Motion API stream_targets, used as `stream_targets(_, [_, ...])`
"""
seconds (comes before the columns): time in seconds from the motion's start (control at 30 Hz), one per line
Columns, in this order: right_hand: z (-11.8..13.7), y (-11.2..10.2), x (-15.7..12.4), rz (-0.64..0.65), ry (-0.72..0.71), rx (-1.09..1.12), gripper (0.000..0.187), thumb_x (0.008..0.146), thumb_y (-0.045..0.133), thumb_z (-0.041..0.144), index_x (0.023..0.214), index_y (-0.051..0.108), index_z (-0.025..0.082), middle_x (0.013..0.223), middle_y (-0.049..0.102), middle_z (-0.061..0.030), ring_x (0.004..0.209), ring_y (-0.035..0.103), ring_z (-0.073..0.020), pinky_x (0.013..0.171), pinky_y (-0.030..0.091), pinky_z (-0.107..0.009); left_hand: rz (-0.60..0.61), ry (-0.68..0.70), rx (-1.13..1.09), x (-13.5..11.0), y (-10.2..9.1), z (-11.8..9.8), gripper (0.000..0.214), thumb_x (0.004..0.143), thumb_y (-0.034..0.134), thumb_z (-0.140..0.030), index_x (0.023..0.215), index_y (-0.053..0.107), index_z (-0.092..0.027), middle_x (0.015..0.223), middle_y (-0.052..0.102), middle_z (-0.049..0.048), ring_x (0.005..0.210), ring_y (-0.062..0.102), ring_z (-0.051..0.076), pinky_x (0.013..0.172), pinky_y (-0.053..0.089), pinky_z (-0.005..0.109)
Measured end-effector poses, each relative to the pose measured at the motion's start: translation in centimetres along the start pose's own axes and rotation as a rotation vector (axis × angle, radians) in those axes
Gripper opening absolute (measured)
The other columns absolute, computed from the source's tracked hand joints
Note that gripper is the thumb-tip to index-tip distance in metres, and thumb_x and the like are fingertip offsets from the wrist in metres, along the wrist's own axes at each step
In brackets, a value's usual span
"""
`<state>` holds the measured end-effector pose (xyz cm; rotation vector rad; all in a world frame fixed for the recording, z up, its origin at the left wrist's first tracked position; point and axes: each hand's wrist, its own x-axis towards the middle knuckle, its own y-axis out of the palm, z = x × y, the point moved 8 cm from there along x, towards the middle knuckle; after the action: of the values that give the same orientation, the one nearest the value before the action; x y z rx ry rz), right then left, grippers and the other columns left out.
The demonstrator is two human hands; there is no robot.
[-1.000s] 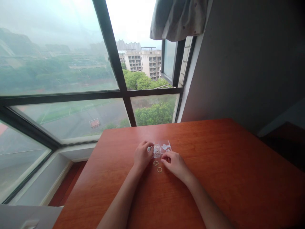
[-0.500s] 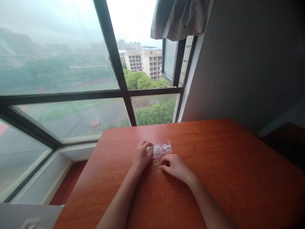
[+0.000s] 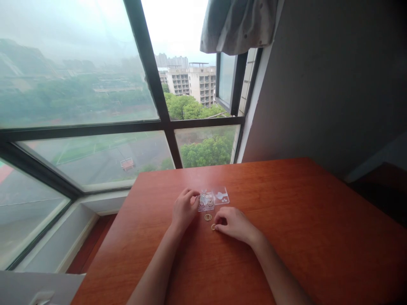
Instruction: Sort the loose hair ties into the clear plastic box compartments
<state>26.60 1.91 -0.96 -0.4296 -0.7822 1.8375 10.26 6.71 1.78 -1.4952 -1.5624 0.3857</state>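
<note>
A small clear plastic box [image 3: 206,206] with several compartments lies on the table, with small rings and other small pieces inside. Its clear lid [image 3: 221,195], bearing a whitish mark, is folded back to the right. My left hand [image 3: 185,210] is closed at the box's left edge, thumb and forefinger at its side. In front of the box lie pale yellow rings [image 3: 207,217], overlapping each other. My right hand [image 3: 233,223] pinches a similar ring [image 3: 213,227] between thumb and forefinger, close to the tabletop; the fingertips hide part of it.
The reddish-brown wooden table [image 3: 286,203] extends on both sides of my hands. Beyond its far edge stand windows with dark frames [image 3: 127,126]. A grey curtain [image 3: 238,27] hangs at the upper right, beside a dark wall [image 3: 318,93].
My left hand has shifted left, uncovering more of the box and its compartments. My right hand stays almost in place, and the ring in its fingers now looks tilted and partly covered.
</note>
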Motion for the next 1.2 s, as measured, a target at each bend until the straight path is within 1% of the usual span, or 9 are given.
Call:
stream_targets(0.17, [-0.1, 0.0, 0.2, -0.032, 0.002, -0.011, 0.004, 0.074, 0.071, 0.02, 0.071, 0.069, 0.022, 0.073, 0.068, 0.0013, 0.067, 0.06, -0.0139, 0.063, 0.042, -0.022, 0.007, 0.005, -0.018, 0.0, 0.0, -0.1, 0.014, 0.084, 0.053, -0.022, 0.085, 0.067, -0.022, 0.087, 0.064, 0.0024, 0.076, 0.059, 0.016, 0.065, 0.043, 0.025])
stream_targets(0.27, [-0.4, -1.0, 0.5, -0.171, 0.021, -0.019, 0.008, 0.077, 0.065, 0.017, 0.07, 0.067, 0.02, 0.071, 0.066, 0.0005, 0.065, 0.058, -0.014, 0.062, 0.041, -0.023, 0.039, 0.026, -0.057, -0.2, 0.2, -0.7, 0.015, 0.085, 0.052, -0.021, 0.087, 0.067, -0.021, 0.088, 0.064, 0.003, 0.075, 0.059, 0.015, 0.065, 0.044, 0.025])
stream_targets(0.37, [-0.8, -2.3, 0.6, -0.323, 0.038, 0.012, 0.008, 0.079, 0.062, 0.019, 0.072, 0.065, 0.02, 0.072, 0.065, -0.0008, 0.063, 0.056, -0.0141, 0.061, 0.042, -0.024, 0.1, 0.066, -0.108, -0.4, 0.7, -2.0, 0.015, 0.087, 0.051, -0.023, 0.088, 0.066, -0.021, 0.089, 0.064, 0.0035, 0.075, 0.059, 0.015, 0.065, 0.044, 0.025])
stream_targets(0.5, [-1.1, -3.2, 0.5, -0.413, 0.047, 0.095, 0.01, 0.081, 0.062, 0.024, 0.072, 0.064, 0.02, 0.071, 0.064, -0.0016, 0.06, 0.055, -0.0143, 0.057, 0.042, -0.024, 0.199, 0.14, -0.18, -1.0, 1.8, -4.0, 0.014, 0.088, 0.052, -0.025, 0.089, 0.066, -0.021, 0.089, 0.063, 0.003, 0.073, 0.057, 0.013, 0.064, 0.043, 0.022])
stream_targets(0.6, [-0.9, -3.2, 0.5, -0.413, 0.029, 0.122, 0.011, 0.081, 0.062, 0.026, 0.072, 0.064, 0.019, 0.07, 0.064, -0.0014, 0.059, 0.054, -0.0141, 0.056, 0.042, -0.024, 0.249, 0.179, -0.214, -1.3, 2.5, -4.7, 0.013, 0.088, 0.053, -0.023, 0.09, 0.066, -0.021, 0.089, 0.063, 0.0032, 0.071, 0.055, 0.012, 0.063, 0.042, 0.021])
stream_targets(0.7, [-0.8, -3.0, 0.4, -0.407, 0.026, 0.121, 0.012, 0.081, 0.062, 0.026, 0.073, 0.064, 0.019, 0.07, 0.063, -0.0012, 0.059, 0.054, -0.0139, 0.056, 0.041, -0.024, 0.246, 0.189, -0.223, -1.4, 2.6, -4.8, 0.013, 0.088, 0.052, -0.022, 0.088, 0.066, -0.02, 0.089, 0.063, 0.003, 0.07, 0.055, 0.012, 0.063, 0.042, 0.021])
stream_targets(0.87, [-1.0, -2.8, 0.5, -0.402, 0.034, 0.119, 0.009, 0.081, 0.062, 0.024, 0.074, 0.065, 0.02, 0.071, 0.064, -0.0007, 0.06, 0.054, -0.0137, 0.057, 0.041, -0.024, 0.174, 0.151, -0.167, -1.1, 2.0, -4.0, 0.014, 0.088, 0.052, -0.024, 0.086, 0.065, -0.02, 0.085, 0.062, 0.0026, 0.069, 0.055, 0.012, 0.064, 0.042, 0.022])
stream_targets(1.07, [-0.8, -2.5, 0.6, -0.369, 0.028, 0.09, 0.007, 0.079, 0.064, 0.017, 0.072, 0.064, 0.019, 0.071, 0.064, 0.0004, 0.061, 0.054, -0.013, 0.058, 0.04, -0.023, 0.014, 0.044, -0.083, -0.1, 0.6, -1.9, 0.016, 0.089, 0.052, -0.027, 0.088, 0.066, -0.02, 0.087, 0.064, 0.0032, 0.071, 0.058, 0.014, 0.064, 0.042, 0.024])
stream_targets(1.2, [-0.9, -2.0, 0.7, -0.341, 0.019, 0.074, 0.008, 0.079, 0.064, 0.016, 0.072, 0.065, 0.019, 0.071, 0.064, 0.0006, 0.062, 0.055, -0.0132, 0.06, 0.04, -0.023, 0.005, 0.009, -0.039, 0.4, 0.9, -1.0, 0.016, 0.088, 0.052, -0.027, 0.088, 0.067, -0.021, 0.087, 0.064, 0.0025, 0.071, 0.058, 0.014, 0.064, 0.041, 0.024])
